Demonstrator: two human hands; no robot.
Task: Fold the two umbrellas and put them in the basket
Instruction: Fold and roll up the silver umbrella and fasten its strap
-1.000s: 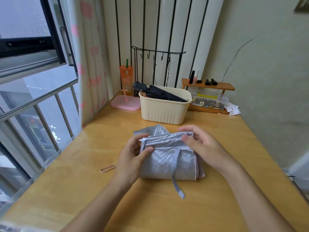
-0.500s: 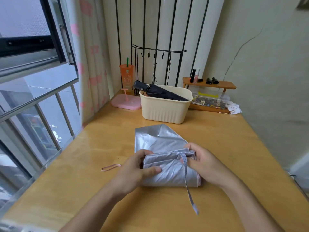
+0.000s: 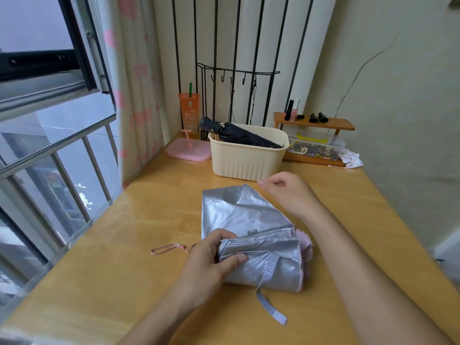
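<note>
While on umbrella (image 3: 286,250), left hand (image 3: 209,262) curled

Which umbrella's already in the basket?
The black umbrella, lying in the basket. The silver umbrella is on the table, gripped by the left hand.

An orange cup (image 3: 189,112) stands behind a pink tray (image 3: 196,153); small bottles (image 3: 293,110) top a wooden shelf (image 3: 334,125).

Centre frame, a left hand (image 3: 211,266) grips a part-folded silver fabric umbrella (image 3: 263,262) on a wooden table (image 3: 119,250); the right hand (image 3: 290,194) hovers, loosely curled, above its flap.
</note>
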